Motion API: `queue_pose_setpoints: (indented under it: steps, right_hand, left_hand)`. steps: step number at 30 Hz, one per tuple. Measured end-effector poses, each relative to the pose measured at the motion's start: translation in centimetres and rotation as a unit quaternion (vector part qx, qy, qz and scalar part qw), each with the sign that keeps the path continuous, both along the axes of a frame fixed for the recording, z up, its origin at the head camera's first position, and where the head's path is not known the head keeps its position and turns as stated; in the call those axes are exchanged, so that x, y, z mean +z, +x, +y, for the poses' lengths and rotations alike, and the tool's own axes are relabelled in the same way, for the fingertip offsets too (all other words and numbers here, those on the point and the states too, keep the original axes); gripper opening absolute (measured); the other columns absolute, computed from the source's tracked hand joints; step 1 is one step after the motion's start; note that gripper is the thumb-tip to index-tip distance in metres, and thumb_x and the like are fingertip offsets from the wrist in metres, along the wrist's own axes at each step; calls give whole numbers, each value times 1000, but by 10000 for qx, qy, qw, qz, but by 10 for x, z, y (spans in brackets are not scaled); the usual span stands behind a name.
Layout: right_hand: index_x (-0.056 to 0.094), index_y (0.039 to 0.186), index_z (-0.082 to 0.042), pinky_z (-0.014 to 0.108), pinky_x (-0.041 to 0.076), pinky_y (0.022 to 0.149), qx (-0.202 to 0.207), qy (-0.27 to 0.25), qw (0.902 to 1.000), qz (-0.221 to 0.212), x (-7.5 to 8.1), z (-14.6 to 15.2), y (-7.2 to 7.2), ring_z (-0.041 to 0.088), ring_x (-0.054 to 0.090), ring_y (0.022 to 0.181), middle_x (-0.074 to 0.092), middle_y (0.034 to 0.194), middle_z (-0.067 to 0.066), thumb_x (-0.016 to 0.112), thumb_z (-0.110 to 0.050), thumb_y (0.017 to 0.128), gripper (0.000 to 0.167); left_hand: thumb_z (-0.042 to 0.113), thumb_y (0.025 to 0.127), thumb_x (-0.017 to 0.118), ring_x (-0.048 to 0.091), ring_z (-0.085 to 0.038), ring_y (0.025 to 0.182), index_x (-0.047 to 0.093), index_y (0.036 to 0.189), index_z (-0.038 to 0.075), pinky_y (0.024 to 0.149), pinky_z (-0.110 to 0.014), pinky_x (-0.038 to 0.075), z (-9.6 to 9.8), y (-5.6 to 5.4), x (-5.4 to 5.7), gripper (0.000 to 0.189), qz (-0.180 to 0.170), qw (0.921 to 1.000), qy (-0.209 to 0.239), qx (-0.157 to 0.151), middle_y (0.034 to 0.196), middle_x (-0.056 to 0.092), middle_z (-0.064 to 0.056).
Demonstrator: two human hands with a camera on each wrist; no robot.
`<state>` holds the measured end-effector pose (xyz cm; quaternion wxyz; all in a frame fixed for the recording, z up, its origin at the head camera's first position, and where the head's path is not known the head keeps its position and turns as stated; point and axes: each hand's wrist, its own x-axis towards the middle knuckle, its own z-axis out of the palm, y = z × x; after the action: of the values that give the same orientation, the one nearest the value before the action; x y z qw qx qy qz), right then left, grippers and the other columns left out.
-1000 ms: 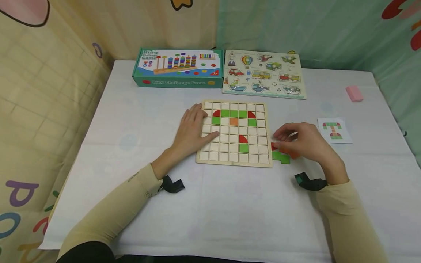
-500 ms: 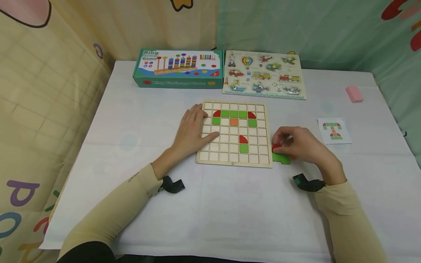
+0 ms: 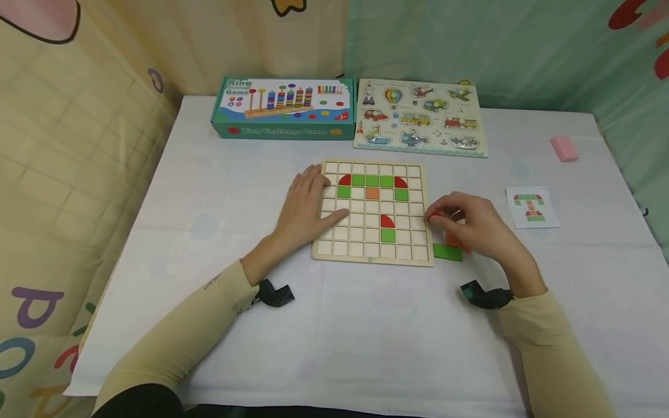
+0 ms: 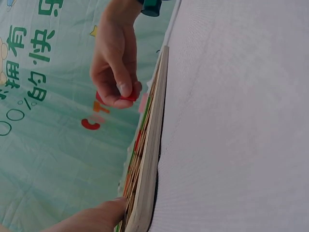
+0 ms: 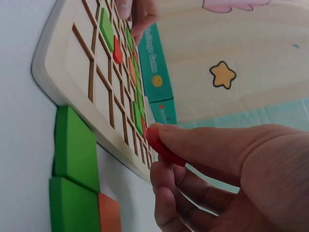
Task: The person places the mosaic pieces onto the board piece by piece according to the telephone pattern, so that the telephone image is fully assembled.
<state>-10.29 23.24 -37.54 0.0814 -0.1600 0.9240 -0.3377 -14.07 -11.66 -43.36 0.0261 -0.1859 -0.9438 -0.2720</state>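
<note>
A wooden grid board [image 3: 372, 251] lies mid-table, with green, red and orange tiles set in several of its cells. My left hand [image 3: 309, 204] rests on the board's left edge, fingers straight and thumb reaching over the cells. Just off the right edge, my right hand [image 3: 473, 223] pinches a red tile [image 5: 166, 149] between thumb and fingers; the right wrist view shows it held above the table. Below that hand, green tiles [image 3: 447, 252] lie against the board's right side, next to orange tiles [image 3: 452, 239] partly covered by the hand.
A printed pattern card [image 3: 532, 208] lies right of the right hand, with a pink block [image 3: 564, 149] farther back. Behind the board stand a green ring game box [image 3: 284, 132] and a vehicle picture puzzle [image 3: 420, 136]. Curtains close off the back.
My right hand has picked the red tile off the green ones and lifted it up and left toward the board's right edge. The left hand has stayed in place.
</note>
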Motion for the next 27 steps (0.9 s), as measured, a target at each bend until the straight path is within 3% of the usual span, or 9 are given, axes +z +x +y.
queue_pose_setpoints:
  steps: [7,13,19,27]
  right_hand:
    - [75,99,-11,22,42,66,-547,-24,9977,390,2,-27,0,20,56,78,67,81,4,82,-17,94,10]
    - [69,105,-7,25,52,70,-282,-159,9995,31,2,-52,-6,22,65,78,70,88,7,79,-15,95,16]
    - [75,122,-7,39,59,81,215,-358,9991,102,0,-79,-15,24,70,87,73,100,10,73,-10,99,23]
    - [76,100,-9,33,60,74,-43,-881,9960,107,-6,-114,-19,17,73,80,77,90,5,83,-12,92,11]
  left_hand:
    - [54,94,74,21,-36,162,51,132,3,134,-51,10,-1,0,0,67,2,10000,13,-8,169,30,-22]
    - [55,93,74,21,-35,162,51,132,3,134,-51,11,0,-1,-1,68,29,10000,2,-13,169,31,-22]
    - [56,93,73,22,-36,161,52,132,3,134,-51,11,-1,0,-1,68,83,10000,11,-20,169,32,-22]
    - [54,94,73,23,-36,161,51,130,3,134,-50,11,-2,0,0,66,119,9999,-44,-39,168,33,-23]
